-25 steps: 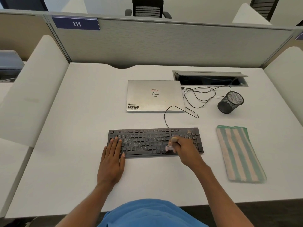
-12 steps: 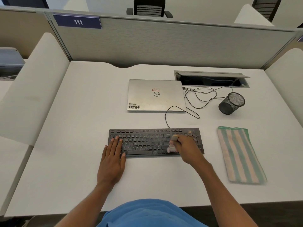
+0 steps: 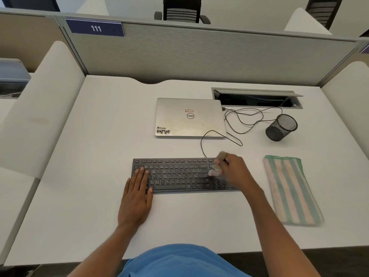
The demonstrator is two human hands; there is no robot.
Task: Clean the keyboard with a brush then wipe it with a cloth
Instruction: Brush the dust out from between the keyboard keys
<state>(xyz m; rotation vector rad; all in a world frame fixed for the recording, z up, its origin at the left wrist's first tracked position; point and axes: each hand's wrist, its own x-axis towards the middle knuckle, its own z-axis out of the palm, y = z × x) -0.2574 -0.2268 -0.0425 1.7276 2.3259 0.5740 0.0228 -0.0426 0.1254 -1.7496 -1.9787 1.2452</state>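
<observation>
The keyboard [image 3: 179, 174], centre frame, looks light and apt to slide. The left hand [image 3: 137, 198] presses its left end with straight fingers. The right hand [image 3: 233, 170] grips a small brush [image 3: 216, 168], blurred, seemingly on the right-side keys. A soft cloth [image 3: 289, 188] lies at right; the laptop [image 3: 189, 116] and cable [image 3: 201, 144] above obstruct nothing.

Open table [image 3: 79, 196] left of the keyboard [image 3: 179, 176] and along the near edge. Its ends are taken: left hand [image 3: 135, 202] flat on the left, right hand [image 3: 236, 170] gripping brush [image 3: 215, 169] over the right. Behind it: closed laptop [image 3: 189, 116], cable [image 3: 201, 144] loops. Right: free strip, then cloth [image 3: 289, 188], mesh cup [image 3: 280, 127]. Partition [image 3: 199, 56] walls the far side.
</observation>
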